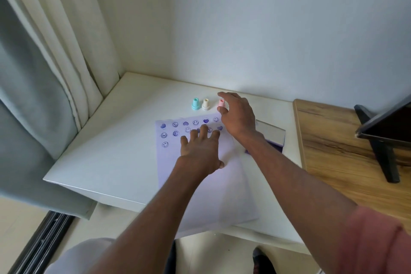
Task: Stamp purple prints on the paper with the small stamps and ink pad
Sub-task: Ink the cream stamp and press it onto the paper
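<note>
A white sheet of paper [200,184] lies on the white table [115,140], its far end covered with several purple smiley and heart prints. My left hand [201,151] rests flat on the sheet with fingers spread. Three small stamps stand upright beyond the paper: a teal stamp [195,104], a cream stamp [205,104] and a pink stamp [221,103]. My right hand [238,115] hovers at the pink stamp, thumb and forefinger apart on either side of it. The purple ink pad [270,134], lid up, lies right of the paper, partly hidden by my right forearm.
A wooden desk [347,151] adjoins the table on the right, carrying a dark tablet on a black stand [384,138]. Curtains [44,73] hang at the left. A white wall backs the table. The paper's near end overhangs the table's front edge.
</note>
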A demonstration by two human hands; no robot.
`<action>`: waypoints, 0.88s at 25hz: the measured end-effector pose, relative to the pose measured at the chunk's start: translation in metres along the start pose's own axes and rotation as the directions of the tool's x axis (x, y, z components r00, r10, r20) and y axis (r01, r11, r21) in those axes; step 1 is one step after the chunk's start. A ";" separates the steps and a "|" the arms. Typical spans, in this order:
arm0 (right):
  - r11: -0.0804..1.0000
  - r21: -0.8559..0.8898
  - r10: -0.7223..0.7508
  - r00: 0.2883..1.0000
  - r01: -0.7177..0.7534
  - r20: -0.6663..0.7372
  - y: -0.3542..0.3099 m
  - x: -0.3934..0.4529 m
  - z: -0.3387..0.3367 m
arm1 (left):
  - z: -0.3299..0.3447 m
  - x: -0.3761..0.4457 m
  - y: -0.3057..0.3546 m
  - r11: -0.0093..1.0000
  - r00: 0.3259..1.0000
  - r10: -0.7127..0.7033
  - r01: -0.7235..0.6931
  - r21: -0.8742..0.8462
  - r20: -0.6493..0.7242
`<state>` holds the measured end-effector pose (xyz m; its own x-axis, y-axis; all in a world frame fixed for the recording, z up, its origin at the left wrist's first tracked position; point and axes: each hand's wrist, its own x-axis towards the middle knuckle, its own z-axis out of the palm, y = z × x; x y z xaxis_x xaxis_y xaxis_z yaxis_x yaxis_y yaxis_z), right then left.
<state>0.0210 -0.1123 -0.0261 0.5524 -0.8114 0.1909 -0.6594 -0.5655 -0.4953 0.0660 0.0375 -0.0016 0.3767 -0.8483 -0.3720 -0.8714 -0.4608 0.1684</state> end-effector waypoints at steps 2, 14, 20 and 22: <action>0.997 -0.068 -0.025 0.999 0.028 0.038 0.001 0.006 0.002 | -0.001 -0.002 0.001 1.000 0.999 -0.008 0.008 -0.005 0.032; -0.009 0.809 0.395 0.741 -0.588 0.543 0.011 -0.112 -0.120 | -0.037 -0.011 0.039 0.521 0.983 0.022 -0.169 -0.837 -0.184; -0.254 0.762 0.372 0.667 -0.596 0.646 0.019 -0.109 -0.122 | -0.029 -0.007 0.053 0.144 0.969 0.086 -0.240 -0.960 -0.230; -0.252 0.760 0.366 0.669 -0.599 0.648 0.019 -0.105 -0.121 | -0.025 -0.001 0.054 0.136 0.968 0.108 -0.239 -0.961 -0.225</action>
<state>-0.1109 -0.0553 0.0470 0.4583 -0.6536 -0.6023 0.2228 0.7405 -0.6340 0.0263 0.0066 0.0311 0.3415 -0.9300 -0.1363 0.0936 -0.1107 0.9894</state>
